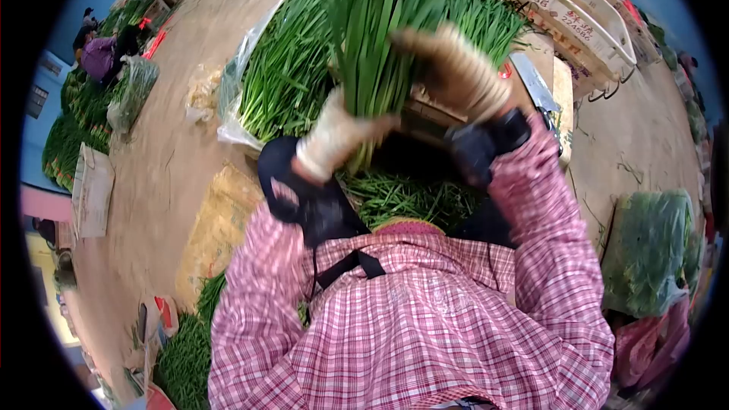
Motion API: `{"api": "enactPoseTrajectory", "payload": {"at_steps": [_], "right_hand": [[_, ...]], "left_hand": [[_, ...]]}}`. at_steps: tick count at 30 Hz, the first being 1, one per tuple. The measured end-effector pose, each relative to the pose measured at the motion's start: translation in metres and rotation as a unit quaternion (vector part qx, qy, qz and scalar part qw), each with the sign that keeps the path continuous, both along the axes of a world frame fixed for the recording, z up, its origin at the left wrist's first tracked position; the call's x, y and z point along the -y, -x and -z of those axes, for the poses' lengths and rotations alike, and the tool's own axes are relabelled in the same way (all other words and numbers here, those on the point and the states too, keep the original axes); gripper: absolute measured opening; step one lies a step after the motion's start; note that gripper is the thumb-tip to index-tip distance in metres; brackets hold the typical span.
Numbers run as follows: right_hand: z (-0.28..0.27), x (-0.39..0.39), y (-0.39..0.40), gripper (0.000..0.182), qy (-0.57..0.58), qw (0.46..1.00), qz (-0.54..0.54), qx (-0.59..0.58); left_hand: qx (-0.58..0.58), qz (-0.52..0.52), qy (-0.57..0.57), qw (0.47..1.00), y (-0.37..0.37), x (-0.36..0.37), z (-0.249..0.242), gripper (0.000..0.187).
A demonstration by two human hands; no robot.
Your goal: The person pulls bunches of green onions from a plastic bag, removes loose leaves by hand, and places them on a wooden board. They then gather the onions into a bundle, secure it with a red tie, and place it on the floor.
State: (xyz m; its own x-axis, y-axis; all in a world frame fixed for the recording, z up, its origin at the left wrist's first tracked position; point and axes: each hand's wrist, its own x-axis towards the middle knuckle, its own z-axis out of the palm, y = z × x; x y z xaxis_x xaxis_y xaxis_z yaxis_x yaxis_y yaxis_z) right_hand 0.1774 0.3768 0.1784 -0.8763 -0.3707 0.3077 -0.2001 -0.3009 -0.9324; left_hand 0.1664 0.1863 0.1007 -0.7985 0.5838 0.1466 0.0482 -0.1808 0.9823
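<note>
An upright bunch of garlic chives (380, 45) stands in front of me, its pale stem ends down and its leaf tips running past the top edge. My left hand (345, 133), in a dirty white knit glove, is closed around the lower stems. Beside the leaves on the right is my right hand (448, 68), gloved too and blurred by motion. Its fingers stretch toward the bunch and overlap it. Behind the hands, a large heap of chives (285, 68) lies in clear plastic. Loose green trimmings (410, 196) cover the ground between my legs.
A broad-bladed knife (534, 82) lies on a board at the right. White plastic crates (547, 0) stand behind it. Plastic-wrapped greens (649, 250) sit at lower right, a yellow sack (220, 224) at left. Farther left, a person in purple (99, 57) is among heaped greens.
</note>
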Motion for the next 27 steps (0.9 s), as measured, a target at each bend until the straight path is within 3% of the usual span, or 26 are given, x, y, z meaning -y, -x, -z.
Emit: {"api": "enactPoseTrajectory", "payload": {"at_steps": [1, 2, 3, 5, 6, 7, 9, 10, 11, 12, 13, 15, 16, 17, 18, 19, 20, 21, 23, 24, 25, 26, 27], "right_hand": [[-0.002, -0.006, 0.019, 0.025, 0.010, 0.999, 0.028, -0.013], [-0.011, -0.014, 0.036, 0.030, -0.028, 0.993, 0.054, -0.101], [-0.032, -0.021, 0.044, 0.033, -0.064, 0.982, 0.077, -0.162], [-0.072, -0.013, 0.029, 0.038, 0.019, 0.995, 0.095, -0.004], [-0.077, -0.020, 0.037, 0.064, -0.027, 0.993, 0.108, -0.033], [-0.070, -0.031, 0.053, 0.064, -0.029, 0.993, 0.108, -0.035], [-0.030, -0.052, 0.089, 0.028, -0.191, 0.913, 0.211, -0.291], [-0.010, -0.051, 0.091, 0.025, -0.084, 0.963, 0.168, -0.191], [0.012, -0.053, 0.092, 0.023, -0.188, 0.926, 0.242, -0.220], [0.048, -0.063, 0.107, 0.027, -0.423, 0.792, 0.299, -0.323], [0.084, -0.074, 0.120, 0.032, -0.621, 0.591, 0.330, -0.397], [0.113, -0.080, 0.130, 0.041, -0.573, 0.523, 0.346, -0.528], [0.105, -0.073, 0.119, 0.051, -0.621, 0.572, 0.321, -0.428], [0.096, -0.070, 0.122, 0.051, -0.622, 0.574, 0.318, -0.427], [0.090, -0.068, 0.126, 0.054, -0.582, 0.646, 0.281, -0.406], [0.079, -0.063, 0.127, 0.056, -0.537, 0.712, 0.242, -0.382], [0.068, -0.059, 0.127, 0.056, -0.536, 0.714, 0.242, -0.381], [0.051, -0.051, 0.126, 0.052, -0.572, 0.689, 0.232, -0.379], [0.014, -0.037, 0.116, 0.044, -0.642, 0.638, 0.210, -0.371], [-0.003, -0.032, 0.105, 0.037, -0.636, 0.670, 0.184, -0.335], [0.020, -0.035, 0.120, 0.037, -0.348, 0.912, 0.197, -0.093], [0.029, -0.040, 0.110, 0.036, -0.364, 0.887, 0.244, -0.149], [0.035, -0.046, 0.097, 0.035, -0.378, 0.856, 0.288, -0.205]], "left_hand": [[-0.098, 0.029, 0.074, 0.992, 0.008, -0.010, -0.048, 0.041], [-0.238, -0.015, 0.143, 0.960, 0.045, -0.017, -0.034, 0.037], [-0.235, 0.016, 0.101, 0.967, 0.069, -0.023, -0.040, 0.039], [-0.309, 0.055, 0.087, 0.945, 0.091, -0.035, -0.068, 0.044], [-0.313, 0.054, 0.085, 0.945, 0.103, -0.041, -0.068, 0.044], [-0.261, 0.073, 0.059, 0.961, 0.114, -0.046, -0.061, 0.051], [-0.204, 0.094, 0.032, 0.974, 0.133, -0.057, -0.031, 0.058], [-0.232, 0.059, 0.021, 0.971, 0.143, -0.063, -0.004, 0.066], [-0.261, 0.022, 0.008, 0.965, 0.149, -0.069, 0.012, 0.075], [-0.252, 0.024, 0.024, 0.967, 0.145, -0.070, 0.020, 0.089], [-0.318, -0.028, 0.074, 0.945, 0.137, -0.070, 0.027, 0.088], [-0.149, -0.069, 0.311, 0.936, 0.104, -0.068, -0.014, 0.076], [-0.148, -0.068, 0.310, 0.937, 0.119, -0.076, 0.005, 0.076], [0.027, 0.020, 0.027, 0.999, 0.142, -0.084, 0.039, 0.068], [0.199, 0.103, -0.258, 0.940, 0.154, -0.088, 0.061, 0.060], [0.202, 0.102, -0.257, 0.940, 0.154, -0.086, 0.061, 0.060], [0.088, 0.030, -0.187, 0.978, 0.155, -0.082, 0.060, 0.055], [-0.028, -0.041, -0.112, 0.992, 0.154, -0.081, 0.056, 0.050], [0.023, -0.095, -0.127, 0.987, 0.114, -0.073, 0.025, 0.039], [0.107, -0.087, -0.161, 0.977, 0.107, -0.068, 0.024, 0.033], [0.191, -0.079, -0.194, 0.959, 0.102, -0.062, 0.026, 0.027], [0.283, -0.040, -0.199, 0.937, 0.102, -0.055, 0.036, 0.026], [0.286, -0.043, -0.198, 0.936, 0.099, -0.052, 0.044, 0.026]]}}
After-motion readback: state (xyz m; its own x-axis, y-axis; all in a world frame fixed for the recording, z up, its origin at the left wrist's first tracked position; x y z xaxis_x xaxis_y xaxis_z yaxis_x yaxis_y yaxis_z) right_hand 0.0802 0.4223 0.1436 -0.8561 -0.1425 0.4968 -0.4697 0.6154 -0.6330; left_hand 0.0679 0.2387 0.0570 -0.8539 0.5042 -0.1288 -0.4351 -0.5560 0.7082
